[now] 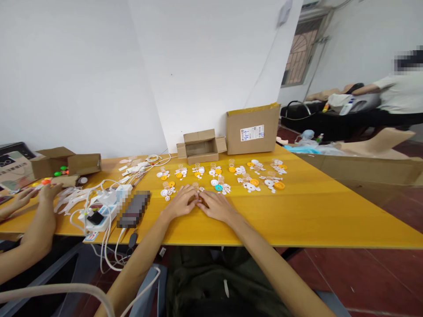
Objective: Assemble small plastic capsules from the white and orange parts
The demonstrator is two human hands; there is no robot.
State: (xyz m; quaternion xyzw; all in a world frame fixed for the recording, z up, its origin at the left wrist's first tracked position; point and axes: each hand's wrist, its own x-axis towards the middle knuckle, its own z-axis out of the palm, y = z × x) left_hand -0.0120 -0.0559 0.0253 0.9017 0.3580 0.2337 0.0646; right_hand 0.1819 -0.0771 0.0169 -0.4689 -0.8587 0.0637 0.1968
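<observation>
My left hand (183, 201) and my right hand (214, 204) meet over the wooden table, fingertips curled inward and close together. Whatever lies between the fingers is hidden or too small to make out. Just beyond them are groups of small plastic parts: white discs (214, 182), orange discs (254, 182), white dice-like cubes (167, 198) and clear cups (246, 177). A teal disc (218, 188) sits just beyond my right hand. More groups spread in rows toward the back, and an orange ring (279, 186) lies to the right.
An open small carton (202, 149) and a taped box (253, 132) stand at the back. On the left are a power strip (109, 211), a phone (134, 209), cables and a box with coloured balls (61, 171). Another person's hands (49, 193) work there; a further person (401, 92) is at right.
</observation>
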